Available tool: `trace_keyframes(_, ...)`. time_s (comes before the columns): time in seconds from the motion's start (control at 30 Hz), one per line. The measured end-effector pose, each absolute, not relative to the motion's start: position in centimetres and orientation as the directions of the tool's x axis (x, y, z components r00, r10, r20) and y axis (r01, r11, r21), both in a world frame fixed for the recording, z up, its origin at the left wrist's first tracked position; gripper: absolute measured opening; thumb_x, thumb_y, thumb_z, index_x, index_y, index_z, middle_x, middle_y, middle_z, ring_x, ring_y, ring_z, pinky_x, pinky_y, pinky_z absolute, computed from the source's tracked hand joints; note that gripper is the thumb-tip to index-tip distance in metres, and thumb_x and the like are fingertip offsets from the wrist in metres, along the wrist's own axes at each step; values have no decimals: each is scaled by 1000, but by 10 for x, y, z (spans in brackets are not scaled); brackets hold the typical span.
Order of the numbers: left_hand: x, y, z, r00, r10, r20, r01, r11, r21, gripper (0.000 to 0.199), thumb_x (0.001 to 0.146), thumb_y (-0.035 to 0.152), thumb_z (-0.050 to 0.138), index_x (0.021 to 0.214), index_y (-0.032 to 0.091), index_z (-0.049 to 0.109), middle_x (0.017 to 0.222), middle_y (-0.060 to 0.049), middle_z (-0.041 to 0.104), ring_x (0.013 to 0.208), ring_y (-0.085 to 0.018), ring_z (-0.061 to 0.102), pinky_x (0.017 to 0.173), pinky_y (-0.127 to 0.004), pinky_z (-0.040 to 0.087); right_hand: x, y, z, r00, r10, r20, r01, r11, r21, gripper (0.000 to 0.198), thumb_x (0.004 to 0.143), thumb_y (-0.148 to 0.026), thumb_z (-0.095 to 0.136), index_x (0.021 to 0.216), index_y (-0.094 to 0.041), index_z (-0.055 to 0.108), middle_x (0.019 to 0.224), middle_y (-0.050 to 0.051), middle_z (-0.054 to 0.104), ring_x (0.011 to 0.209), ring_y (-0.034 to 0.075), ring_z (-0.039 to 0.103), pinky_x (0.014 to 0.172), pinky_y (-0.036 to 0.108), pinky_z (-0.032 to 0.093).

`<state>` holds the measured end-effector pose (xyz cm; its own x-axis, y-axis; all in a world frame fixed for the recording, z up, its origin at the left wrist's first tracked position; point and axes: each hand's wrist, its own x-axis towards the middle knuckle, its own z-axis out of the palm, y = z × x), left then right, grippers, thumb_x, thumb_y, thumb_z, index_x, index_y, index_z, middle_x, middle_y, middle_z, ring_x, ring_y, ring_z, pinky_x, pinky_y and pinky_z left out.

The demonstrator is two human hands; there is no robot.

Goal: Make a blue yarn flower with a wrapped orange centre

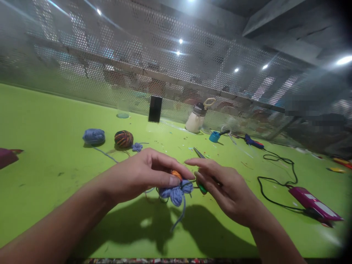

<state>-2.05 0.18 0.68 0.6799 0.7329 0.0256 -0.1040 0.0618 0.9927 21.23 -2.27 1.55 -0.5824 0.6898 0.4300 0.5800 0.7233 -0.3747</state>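
Observation:
Between thumb and fingers, my left hand (pixel 145 172) pinches a blue crocheted flower (pixel 176 195) with an orange centre. A loose blue yarn tail hangs down from its petals. On the right, my right hand (pixel 225 190) is closed around a crochet hook with a green handle (pixel 202 188); its thin shaft points left to the flower's edge. Most of the handle is hidden by my fingers. Beyond the left hand lie a ball of dark multicoloured yarn (pixel 123 139), a skein of blue yarn (pixel 94 136) and a small blue crocheted flower (pixel 137 147).
Pointed metal blades (pixel 199 153) lie just behind my right hand. Farther back stand a phone (pixel 155 109), a white bottle (pixel 195 119) and a blue tape roll (pixel 214 136). A blue glue gun (pixel 253 141) and a magenta power strip (pixel 315 203) with a black cord lie right on the green table (pixel 41 190).

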Motion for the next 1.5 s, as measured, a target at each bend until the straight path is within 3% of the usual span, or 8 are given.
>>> trace_keyframes(0.23, -18, 5, 7, 698, 716, -17, -125, 145, 981, 21, 74, 23, 77, 95, 20, 80, 87, -4, 73, 76, -14, 61, 71, -24, 46, 219, -23, 23, -686, 632, 359, 623, 766, -158, 29, 97, -10, 41, 117, -23, 58, 89, 3, 72, 71, 15, 65, 62, 27, 43)
trace_keyframes(0.57, -11, 7, 2, 598, 801, 37, -168, 80, 983, 30, 70, 16, 80, 100, 19, 76, 90, -3, 73, 82, -15, 63, 77, -27, 49, 205, -35, 26, -702, 490, 517, 707, 567, 423, 36, 87, 1, 36, 109, -9, 62, 66, 8, 64, 52, 20, 53, 49, 34, 28)
trace_keyframes(0.7, -6, 8, -1, 541, 838, 76, -179, 26, 983, 28, 68, 8, 77, 95, 17, 76, 89, -3, 73, 82, -16, 64, 79, -30, 48, 201, -26, 16, -608, 584, 538, 792, 499, 352, 37, 82, 2, 36, 101, -12, 65, 65, 8, 65, 49, 18, 50, 47, 32, 25)
trace_keyframes(0.9, -6, 14, -6, 496, 856, 144, -196, -51, 979, 30, 70, 12, 76, 99, 16, 74, 84, -4, 73, 80, -17, 64, 82, -34, 47, 206, 2, 9, -406, 841, 357, 826, 505, -250, 23, 96, -16, 45, 99, -18, 67, 66, 3, 63, 54, 14, 50, 52, 26, 32)
trace_keyframes(1.07, -2, 16, -7, 448, 877, 173, -195, -93, 976, 24, 70, 12, 76, 93, 15, 73, 83, -4, 71, 78, -16, 62, 78, -32, 46, 204, 14, 6, -440, 849, 292, 699, 528, -482, 24, 97, -21, 48, 88, -17, 69, 65, 1, 62, 56, 12, 49, 56, 25, 37)
trace_keyframes(1.2, -5, 19, -9, 450, 891, 64, -200, 31, 979, 39, 67, 7, 75, 104, 16, 71, 81, -1, 69, 77, -14, 61, 76, -29, 44, 207, 15, -1, -484, 790, 376, 754, 595, -279, 25, 99, -19, 44, 99, -15, 68, 72, 5, 67, 60, 14, 54, 56, 27, 36)
trace_keyframes(1.37, -10, 23, -10, 541, 839, -62, -297, 260, 919, 39, 62, 4, 72, 100, 14, 75, 79, -4, 68, 72, -13, 57, 67, -26, 40, 215, 11, -8, -653, 461, 600, 657, 739, 147, 29, 95, -6, 39, 110, -10, 64, 71, 6, 66, 60, 15, 54, 55, 29, 35)
trace_keyframes(1.5, -10, 22, -10, 583, 807, -96, -321, 338, 885, 34, 64, 7, 75, 97, 14, 77, 82, -6, 68, 72, -13, 57, 65, -25, 39, 217, 9, -9, -648, 350, 676, 649, 718, 250, 31, 94, -5, 40, 116, -12, 61, 66, 3, 62, 59, 16, 50, 54, 31, 35)
